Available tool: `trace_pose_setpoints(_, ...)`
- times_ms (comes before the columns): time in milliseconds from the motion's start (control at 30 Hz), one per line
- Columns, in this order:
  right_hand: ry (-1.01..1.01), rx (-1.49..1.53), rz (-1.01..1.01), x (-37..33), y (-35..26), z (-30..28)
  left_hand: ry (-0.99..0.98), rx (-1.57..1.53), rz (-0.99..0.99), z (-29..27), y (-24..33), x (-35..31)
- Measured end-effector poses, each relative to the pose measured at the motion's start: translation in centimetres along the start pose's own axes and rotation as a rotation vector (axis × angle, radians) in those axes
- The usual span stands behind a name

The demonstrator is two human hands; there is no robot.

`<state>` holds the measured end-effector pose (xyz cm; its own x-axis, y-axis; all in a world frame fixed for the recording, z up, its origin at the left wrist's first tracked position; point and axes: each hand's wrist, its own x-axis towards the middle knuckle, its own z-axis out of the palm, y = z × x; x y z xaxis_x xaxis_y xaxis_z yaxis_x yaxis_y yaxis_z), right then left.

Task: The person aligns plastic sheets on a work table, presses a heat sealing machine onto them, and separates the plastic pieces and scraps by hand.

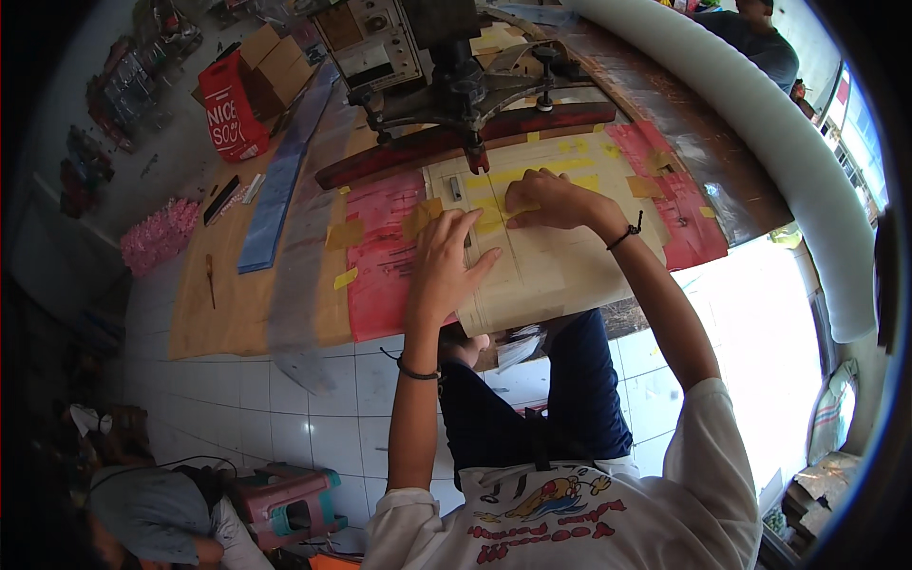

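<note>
A tan sheet point(560, 275) with drawn lines and yellow tape strips lies on a red board point(375, 285) at the table's front. My left hand point(445, 261) is over the sheet's left edge, thumb spread from the fingers, with nothing visible in it. My right hand point(562, 201) rests on the sheet's upper middle. Its fingers are bent and the thumb stands apart; its palm side is hidden. A small grey metal piece point(456, 188) lies just beyond my left fingertips. Close beyond both hands hangs the dark metal head point(465, 85) of a machine.
A long red-dark bar point(380, 161) crosses under the machine, beside its control box point(372, 43). Blue strips point(275, 209), a screwdriver-like tool point(210, 282) and a red bag point(231, 109) are on the left. A thick white roll point(760, 114) borders the right. Two people are nearby.
</note>
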<state>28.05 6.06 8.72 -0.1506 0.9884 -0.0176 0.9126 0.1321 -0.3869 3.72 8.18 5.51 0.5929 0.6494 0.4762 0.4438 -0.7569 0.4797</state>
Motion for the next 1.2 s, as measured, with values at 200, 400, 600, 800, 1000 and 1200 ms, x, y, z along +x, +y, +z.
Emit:
trace_pose_setpoints(200,0.095,0.059,-0.095,-1.1,-0.2,1.2,-0.023,0.154,0.046,0.6,-0.7,-0.3)
trace_pose_setpoints(400,-0.037,-0.076,-0.072,0.0,-1.0,-0.7,-0.048,0.146,0.040,0.6,-0.5,-0.3)
trace_pose_setpoints(600,-0.065,0.013,0.008,0.6,-1.8,-0.6,-0.030,0.124,0.043,0.5,-0.7,-0.3)
trace_pose_setpoints(800,-0.161,0.091,-0.111,2.0,0.5,0.0,0.010,0.052,0.022,0.4,-1.0,0.2)
trace_pose_setpoints(1000,0.109,0.323,-0.220,-1.7,-1.6,-0.7,-0.117,-0.273,-0.096,-2.2,-0.2,1.8)
trace_pose_setpoints(1200,0.333,0.718,-0.329,-5.6,-6.7,-6.3,-0.215,-0.850,-0.087,-6.0,3.2,3.2)
